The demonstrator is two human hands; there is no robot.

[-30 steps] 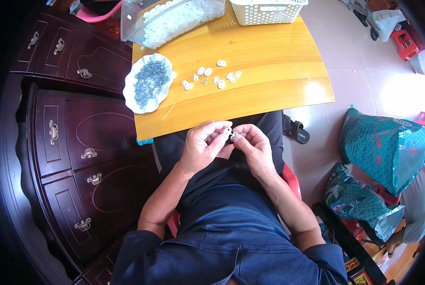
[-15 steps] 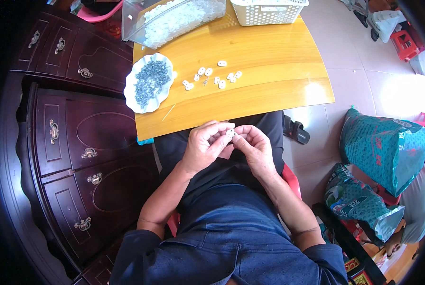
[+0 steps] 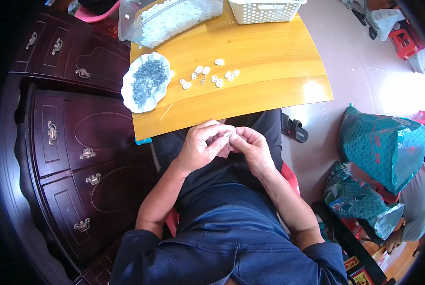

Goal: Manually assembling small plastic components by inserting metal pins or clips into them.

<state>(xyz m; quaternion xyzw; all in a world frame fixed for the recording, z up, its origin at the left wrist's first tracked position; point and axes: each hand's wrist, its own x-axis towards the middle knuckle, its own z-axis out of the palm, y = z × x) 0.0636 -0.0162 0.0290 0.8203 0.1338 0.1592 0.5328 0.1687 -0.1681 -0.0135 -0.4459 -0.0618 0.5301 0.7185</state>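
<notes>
Just off the table's near edge, over my lap, my left hand point(image 3: 205, 142) pinches a small white plastic piece point(image 3: 227, 135) between thumb and fingers. My right hand point(image 3: 250, 145) meets it from the other side, its thumb and forefinger closed on the same piece. Fingertips cover most of it. Beyond my hands, several small white oval pieces with holes point(image 3: 205, 70) lie scattered on the wooden table point(image 3: 264, 61), with a few tiny metal bits point(image 3: 203, 80) among them. To their left, a white scalloped dish point(image 3: 164, 90) holds a heap of small grey metal screws or pins point(image 3: 148, 80).
At the table's far side stand a clear bin point(image 3: 131, 23) of white pieces and a white perforated basket point(image 3: 269, 13). A thin stick point(image 3: 165, 111) lies near the left edge. Dark cabinets point(image 3: 103, 128) flank the left; teal bags point(image 3: 378, 142) and a person's sleeve point(image 3: 420, 204) are right.
My fingers have closed further over the white piece, so less of it shows. The whole view has shifted slightly; the things on the table lie as before.
</notes>
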